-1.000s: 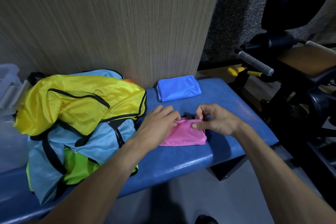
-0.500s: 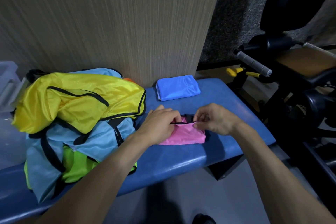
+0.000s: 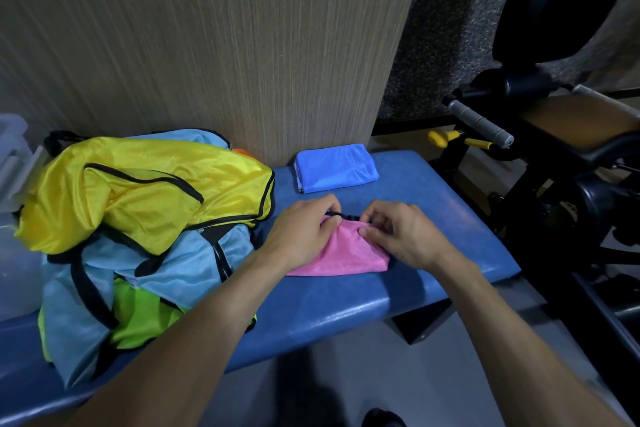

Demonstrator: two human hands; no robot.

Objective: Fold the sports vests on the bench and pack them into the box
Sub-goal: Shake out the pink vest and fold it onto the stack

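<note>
My left hand (image 3: 301, 236) rests on the left part of the folded pink vest (image 3: 346, 253), fingers curled over its far edge, while my right hand (image 3: 401, 236) pinches the fabric at the top right, near the black trim. The pink vest lies flat on the blue table (image 3: 450, 218). Beyond it, a folded blue vest (image 3: 336, 168) sits against the wall. To my left, a heap of unfolded vests (image 3: 138, 218), yellow on top, is piled beside the clear box (image 3: 14, 163).

Both hands — left hand (image 3: 300, 236), right hand (image 3: 401, 236) — pinching folded pink vest (image 3: 346, 251), blue bench (image 3: 433, 218)
</note>
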